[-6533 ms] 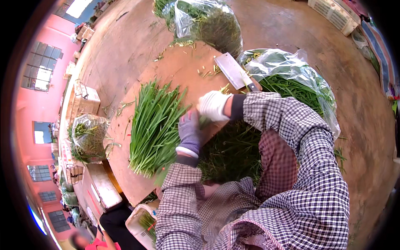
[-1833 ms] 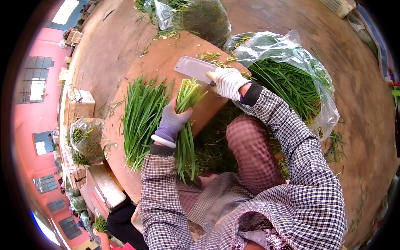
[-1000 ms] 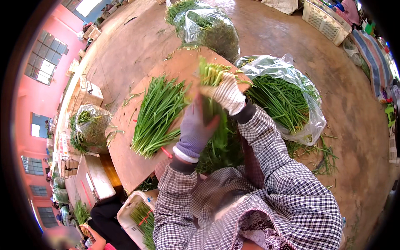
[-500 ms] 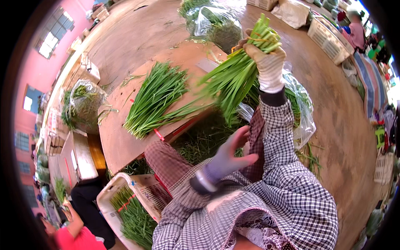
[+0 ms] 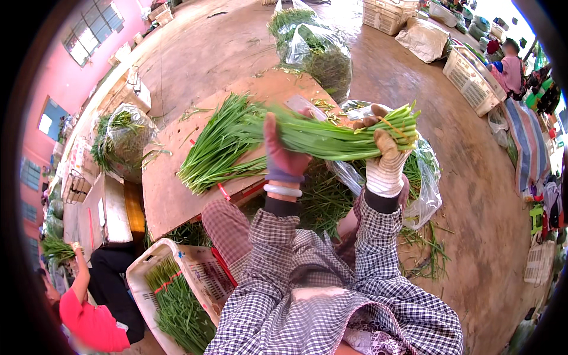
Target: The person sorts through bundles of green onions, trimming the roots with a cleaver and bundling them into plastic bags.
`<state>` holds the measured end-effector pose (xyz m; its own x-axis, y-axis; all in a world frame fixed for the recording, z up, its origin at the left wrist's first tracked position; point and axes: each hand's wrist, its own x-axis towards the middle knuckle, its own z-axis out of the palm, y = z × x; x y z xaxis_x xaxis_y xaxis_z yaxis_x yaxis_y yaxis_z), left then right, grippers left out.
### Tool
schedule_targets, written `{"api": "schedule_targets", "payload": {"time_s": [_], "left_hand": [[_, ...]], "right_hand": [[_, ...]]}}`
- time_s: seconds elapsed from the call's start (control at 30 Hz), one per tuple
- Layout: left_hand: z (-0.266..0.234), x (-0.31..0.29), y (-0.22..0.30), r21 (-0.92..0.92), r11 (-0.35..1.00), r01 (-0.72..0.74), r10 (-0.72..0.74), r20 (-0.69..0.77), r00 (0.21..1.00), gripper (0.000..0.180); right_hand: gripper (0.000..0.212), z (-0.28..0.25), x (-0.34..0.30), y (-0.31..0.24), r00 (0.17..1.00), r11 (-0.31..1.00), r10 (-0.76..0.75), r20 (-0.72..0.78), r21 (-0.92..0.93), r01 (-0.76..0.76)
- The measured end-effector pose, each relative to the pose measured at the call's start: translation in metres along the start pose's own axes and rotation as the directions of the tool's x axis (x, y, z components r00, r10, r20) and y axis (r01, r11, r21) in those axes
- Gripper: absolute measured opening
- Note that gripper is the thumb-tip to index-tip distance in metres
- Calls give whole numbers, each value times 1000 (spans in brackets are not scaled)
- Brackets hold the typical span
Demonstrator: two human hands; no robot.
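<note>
A tied bunch of garlic chives [image 5: 343,137] is held level above the near edge of a brown board, a band round its pale stem end. My right hand [image 5: 386,160], in a dirty cream glove, grips it by the stems. Around the leaf end closes my left hand [image 5: 284,148], gloved in mauve, thumb up and fingers partly hidden behind the leaves; the tips beyond are blurred. On the board [image 5: 171,207], just left of that hand, lies a loose pile of chives [image 5: 219,142].
At lower left a white crate [image 5: 192,260] holds tied chives [image 5: 180,307]. Clear bags of greens stand beyond the board [image 5: 316,50], at its left [image 5: 124,136] and by my right knee [image 5: 429,183]. A co-worker in red [image 5: 94,319] sits at far left holding greens.
The bunch has swung from slanting, stems up, to level and come lower. My left hand has risen from my lap and taken hold of its leaves.
</note>
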<state>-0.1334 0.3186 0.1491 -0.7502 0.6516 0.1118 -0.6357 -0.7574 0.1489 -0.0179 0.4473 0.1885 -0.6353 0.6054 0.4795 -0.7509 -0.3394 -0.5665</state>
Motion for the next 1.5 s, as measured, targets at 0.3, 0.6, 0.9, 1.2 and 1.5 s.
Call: {"api": "schedule_targets", "payload": {"time_s": [0.3, 0.6, 0.9, 1.2, 1.5], "left_hand": [[5, 32, 42, 391, 892, -229, 281, -82, 956, 17], [58, 97, 49, 829, 464, -312, 305, 181, 935, 27], [50, 129, 61, 950, 230, -210, 138, 182, 974, 28], [28, 164, 65, 996, 36, -87, -23, 87, 996, 36], [46, 139, 56, 928, 249, -277, 172, 239, 956, 22]], "right_hand": [[62, -109, -27, 22, 942, 841, 60, -330, -493, -226], [87, 8, 62, 77, 903, 269, 183, 389, -903, 335], [49, -14, 140, 132, 828, 330, 372, 420, -893, 305], [50, -19, 160, 174, 715, 454, 352, 605, -778, 434], [77, -34, 97, 150, 755, 192, 579, 308, -951, 240]]}}
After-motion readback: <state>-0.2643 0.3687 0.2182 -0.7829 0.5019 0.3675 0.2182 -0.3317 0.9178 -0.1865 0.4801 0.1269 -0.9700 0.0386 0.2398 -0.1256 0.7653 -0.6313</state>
